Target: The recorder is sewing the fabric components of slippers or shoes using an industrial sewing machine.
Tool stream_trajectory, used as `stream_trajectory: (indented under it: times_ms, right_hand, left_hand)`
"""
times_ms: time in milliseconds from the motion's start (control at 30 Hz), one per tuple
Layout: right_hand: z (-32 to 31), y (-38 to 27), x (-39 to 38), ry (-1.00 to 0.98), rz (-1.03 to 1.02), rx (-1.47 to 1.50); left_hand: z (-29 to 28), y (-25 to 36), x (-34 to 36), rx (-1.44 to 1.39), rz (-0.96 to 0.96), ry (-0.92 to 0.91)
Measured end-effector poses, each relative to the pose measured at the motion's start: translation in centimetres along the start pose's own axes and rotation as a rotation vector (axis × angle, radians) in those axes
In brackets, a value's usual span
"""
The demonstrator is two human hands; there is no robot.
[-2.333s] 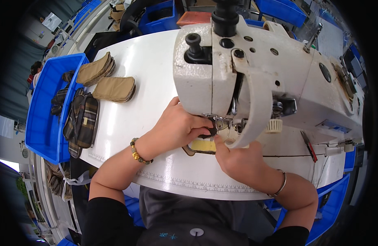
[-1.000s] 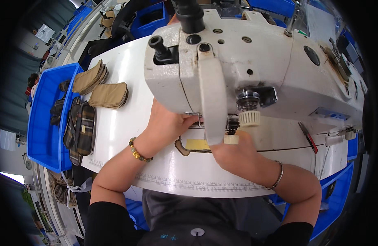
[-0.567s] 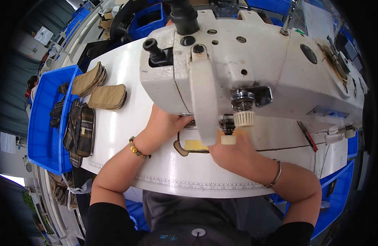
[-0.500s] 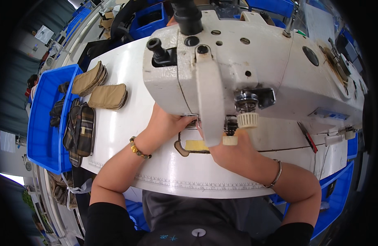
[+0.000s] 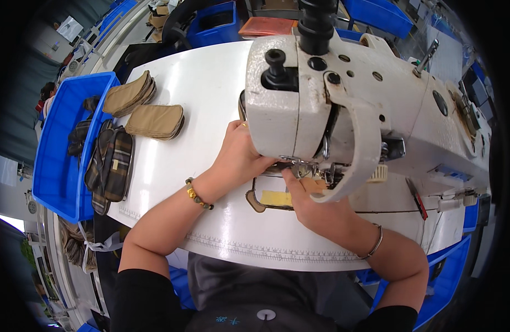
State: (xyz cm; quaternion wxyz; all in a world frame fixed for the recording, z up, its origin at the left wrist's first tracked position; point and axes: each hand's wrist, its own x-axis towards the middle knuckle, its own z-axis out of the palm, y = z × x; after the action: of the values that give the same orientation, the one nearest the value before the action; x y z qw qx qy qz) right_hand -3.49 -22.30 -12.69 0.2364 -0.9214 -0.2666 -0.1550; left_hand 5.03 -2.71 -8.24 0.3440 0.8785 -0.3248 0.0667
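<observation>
At a white sewing machine (image 5: pixel 335 94), both my hands work around the needle and presser foot (image 5: pixel 304 166). A dark brown fabric piece (image 5: pixel 276 169) lies beneath the foot, and most of it is hidden by the machine head and my hands. My left hand (image 5: pixel 237 157) grips it from the left, thumb along its near edge, other fingers partly behind the machine head. On the other side, my right hand (image 5: pixel 321 205) has its index fingertip against the piece, its remaining fingers bent near the foot and partly covered by the curved white guard (image 5: pixel 361 149).
Two stacks of tan fabric pieces (image 5: pixel 155 122) lie at the left. Plaid pouches (image 5: pixel 118 163) lean by a blue bin (image 5: pixel 72 191). Red-handled snips (image 5: pixel 416 198) rest at the right. A yellow patch (image 5: pixel 276 198) is by the machine's plate, and a ruler strip (image 5: pixel 266 254) runs along the front edge.
My view has shifted, so the machine appears farther right and the needle area shows. My right index fingertip, hidden before, is now visible at the fabric piece.
</observation>
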Motion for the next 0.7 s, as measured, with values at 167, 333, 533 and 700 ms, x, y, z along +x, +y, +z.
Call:
stream_trajectory:
  times_ms: [167, 333, 533, 700]
  right_hand:
    - [-0.2, 0.0, 0.0, -0.072, -0.005, -0.056]
    - [-0.4, -0.5, 0.2, -0.198, 0.225, 0.134]
    - [-1.0, -0.8, 0.8, -0.209, 0.036, -0.067]
    - [-0.5, -1.3, 0.1, -0.206, 0.174, 0.104]
  left_hand:
    - [0.0, -1.6, 0.2, -0.056, 0.033, -0.099]
    - [-0.6, 0.1, 0.5, -0.057, 0.059, -0.043]
    - [0.0, 0.1, -0.2, -0.048, -0.017, -0.018]
    - [0.2, 0.1, -0.5, 0.034, -0.032, -0.040]
